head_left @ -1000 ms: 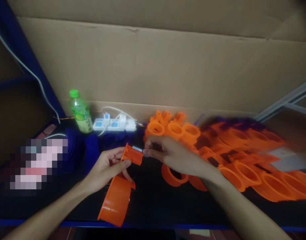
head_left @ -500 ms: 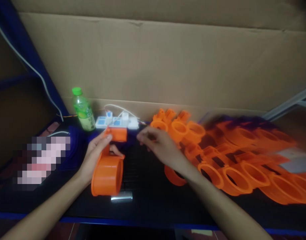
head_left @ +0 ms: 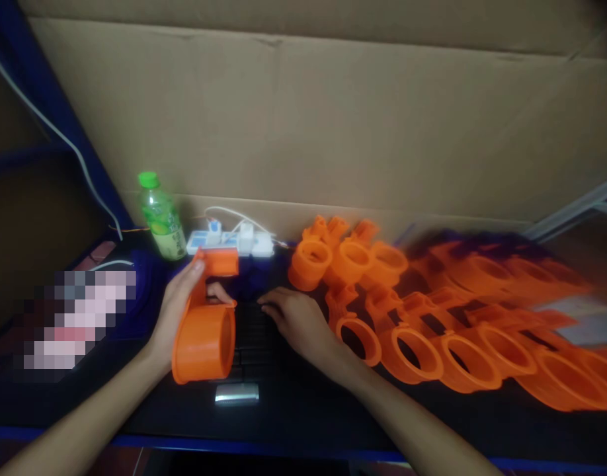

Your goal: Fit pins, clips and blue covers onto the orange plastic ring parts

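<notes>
My left hand (head_left: 172, 307) is closed round an orange plastic part (head_left: 200, 347) with a wide ring at the bottom and a smaller block at the top. The ring's opening faces right. Over the dark tabletop, my right hand (head_left: 303, 320) is low, its fingers pressed together beside several thin black strips (head_left: 251, 334). What its fingertips hold, if anything, is too small and dark to make out. A shiny silver piece (head_left: 237, 395) lies on the table below the orange part.
Rows of similar orange parts (head_left: 412, 357) stand on the right. Behind my left hand are a green-capped bottle (head_left: 163, 221) and a white power strip (head_left: 258, 246) with plugs and cables. Brown cardboard (head_left: 303, 119) closes off the back. A blurred-out pink shape (head_left: 85, 317) lies at left.
My right hand has come down and toward me, to the black strips. My left hand, still gripping the orange part, has shifted slightly left in the view.
</notes>
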`<action>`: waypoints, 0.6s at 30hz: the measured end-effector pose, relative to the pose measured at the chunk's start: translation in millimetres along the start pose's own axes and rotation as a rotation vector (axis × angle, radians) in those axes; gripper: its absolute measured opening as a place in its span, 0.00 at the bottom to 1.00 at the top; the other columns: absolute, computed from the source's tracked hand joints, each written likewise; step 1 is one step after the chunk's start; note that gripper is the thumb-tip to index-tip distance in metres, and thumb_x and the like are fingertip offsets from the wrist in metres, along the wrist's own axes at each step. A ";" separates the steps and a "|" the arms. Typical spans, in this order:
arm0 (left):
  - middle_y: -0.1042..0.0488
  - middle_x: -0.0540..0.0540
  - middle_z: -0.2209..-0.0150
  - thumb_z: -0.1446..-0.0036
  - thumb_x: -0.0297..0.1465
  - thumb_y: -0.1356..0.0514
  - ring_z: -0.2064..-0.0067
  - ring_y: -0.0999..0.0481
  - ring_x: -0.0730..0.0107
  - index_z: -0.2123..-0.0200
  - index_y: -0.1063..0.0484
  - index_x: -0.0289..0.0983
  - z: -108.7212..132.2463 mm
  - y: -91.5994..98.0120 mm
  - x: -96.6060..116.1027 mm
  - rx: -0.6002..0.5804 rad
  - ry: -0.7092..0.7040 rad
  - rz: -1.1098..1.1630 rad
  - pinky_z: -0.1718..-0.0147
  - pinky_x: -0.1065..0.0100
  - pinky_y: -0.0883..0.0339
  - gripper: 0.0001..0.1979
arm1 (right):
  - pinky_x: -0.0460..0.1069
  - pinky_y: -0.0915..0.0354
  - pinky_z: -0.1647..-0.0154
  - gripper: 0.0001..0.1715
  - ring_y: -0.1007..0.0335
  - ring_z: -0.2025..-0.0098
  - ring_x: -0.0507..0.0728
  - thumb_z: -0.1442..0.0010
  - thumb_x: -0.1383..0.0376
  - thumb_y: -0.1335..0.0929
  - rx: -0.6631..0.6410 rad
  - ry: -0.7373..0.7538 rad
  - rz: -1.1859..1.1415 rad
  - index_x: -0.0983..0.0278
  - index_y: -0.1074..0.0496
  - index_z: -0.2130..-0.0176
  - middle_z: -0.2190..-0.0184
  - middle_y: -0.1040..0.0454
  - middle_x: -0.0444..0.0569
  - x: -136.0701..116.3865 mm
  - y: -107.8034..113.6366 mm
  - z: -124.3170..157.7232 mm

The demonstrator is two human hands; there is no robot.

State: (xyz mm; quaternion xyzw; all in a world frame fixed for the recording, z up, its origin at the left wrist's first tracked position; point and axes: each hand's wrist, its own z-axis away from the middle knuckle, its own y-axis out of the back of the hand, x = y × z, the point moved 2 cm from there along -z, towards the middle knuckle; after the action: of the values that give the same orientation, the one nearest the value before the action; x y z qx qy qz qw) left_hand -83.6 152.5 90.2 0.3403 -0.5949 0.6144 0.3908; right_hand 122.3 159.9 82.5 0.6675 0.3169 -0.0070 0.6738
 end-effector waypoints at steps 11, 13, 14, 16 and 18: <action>0.23 0.45 0.76 0.41 0.45 0.37 0.76 0.24 0.65 0.64 0.31 0.37 -0.7 -0.4 -3.3 -0.027 -0.018 -0.045 0.77 0.69 0.30 0.16 | 0.47 0.34 0.53 0.16 0.25 0.53 0.54 0.35 0.71 0.36 0.010 -0.032 -0.004 0.57 0.24 0.53 0.55 0.21 0.43 1.6 -5.9 -0.1; 0.23 0.45 0.77 0.42 0.46 0.37 0.76 0.23 0.65 0.64 0.31 0.37 -1.1 -0.4 -3.1 -0.032 -0.014 -0.039 0.77 0.69 0.30 0.17 | 0.48 0.34 0.53 0.17 0.24 0.53 0.55 0.35 0.71 0.36 0.013 -0.053 0.045 0.58 0.24 0.53 0.54 0.21 0.45 2.0 -2.3 1.4; 0.23 0.44 0.77 0.42 0.46 0.37 0.76 0.23 0.64 0.63 0.31 0.37 -1.3 -0.5 -3.2 -0.036 -0.013 -0.035 0.77 0.68 0.29 0.17 | 0.48 0.34 0.53 0.17 0.25 0.53 0.55 0.35 0.71 0.36 0.011 -0.059 0.072 0.58 0.24 0.52 0.53 0.22 0.46 2.1 -0.7 2.1; 0.23 0.44 0.77 0.42 0.45 0.37 0.77 0.23 0.64 0.61 0.30 0.37 -1.6 -0.9 -4.0 -0.043 -0.010 -0.030 0.77 0.68 0.29 0.17 | 0.48 0.34 0.52 0.19 0.25 0.52 0.56 0.36 0.72 0.36 -0.002 -0.063 0.125 0.59 0.25 0.49 0.52 0.22 0.48 1.8 0.9 3.4; 0.22 0.45 0.77 0.42 0.44 0.37 0.77 0.23 0.63 0.58 0.30 0.37 -1.7 -1.1 -5.5 -0.043 -0.005 -0.028 0.77 0.68 0.29 0.18 | 0.48 0.33 0.52 0.21 0.26 0.51 0.56 0.37 0.73 0.36 -0.027 -0.061 0.171 0.59 0.26 0.47 0.51 0.23 0.50 0.9 0.3 4.2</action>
State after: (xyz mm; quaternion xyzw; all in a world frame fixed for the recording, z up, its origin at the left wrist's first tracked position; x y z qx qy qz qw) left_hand -80.0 153.8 85.8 0.3418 -0.6041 0.5951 0.4051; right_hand 125.0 156.5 82.0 0.6824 0.2380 0.0344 0.6903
